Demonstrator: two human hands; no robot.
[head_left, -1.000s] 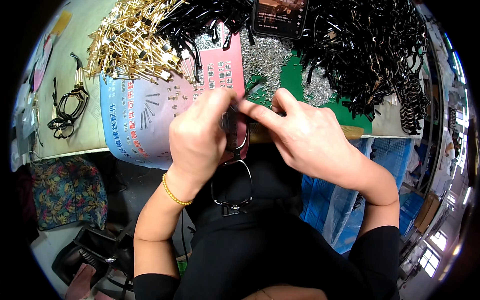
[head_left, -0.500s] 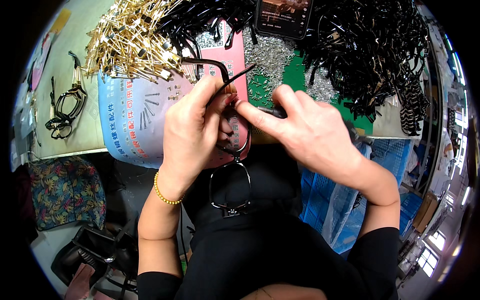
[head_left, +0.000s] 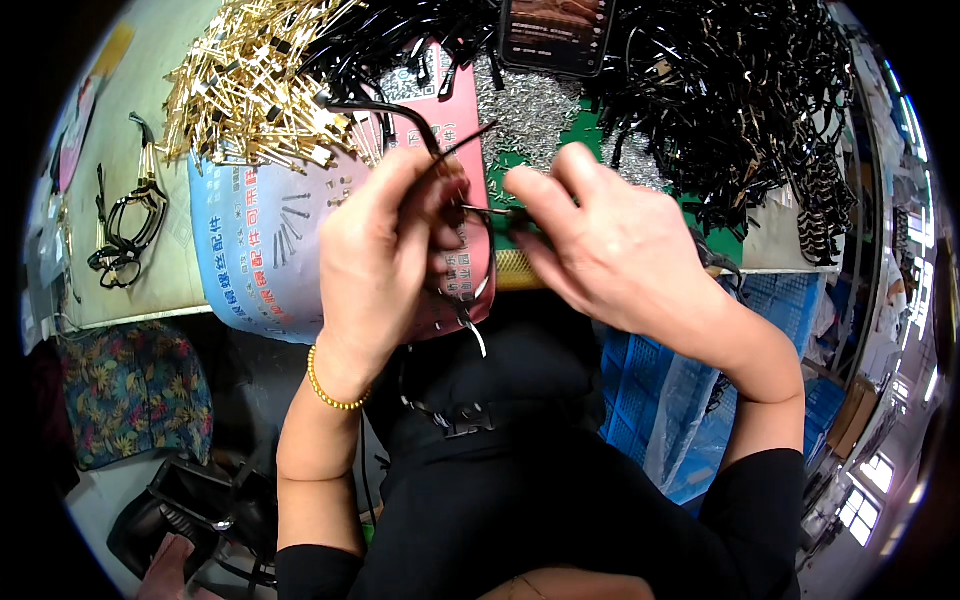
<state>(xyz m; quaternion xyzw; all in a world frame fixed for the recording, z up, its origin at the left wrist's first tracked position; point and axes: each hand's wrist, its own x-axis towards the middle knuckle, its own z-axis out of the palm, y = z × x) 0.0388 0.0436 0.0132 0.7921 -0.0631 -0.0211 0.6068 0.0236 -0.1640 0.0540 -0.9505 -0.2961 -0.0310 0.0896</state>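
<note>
Fingers of the left hand are pinched tight on a thin black glasses frame, held up over the edge of the surface. One dark arm of the frame sticks up past the thumb. Just beside it, the right hand has its fingers closed on a small tool whose tip touches the frame. Behind the 2 hands lie a pile of gold metal pieces, a heap of black frame parts, a phone and a pink card.
</note>
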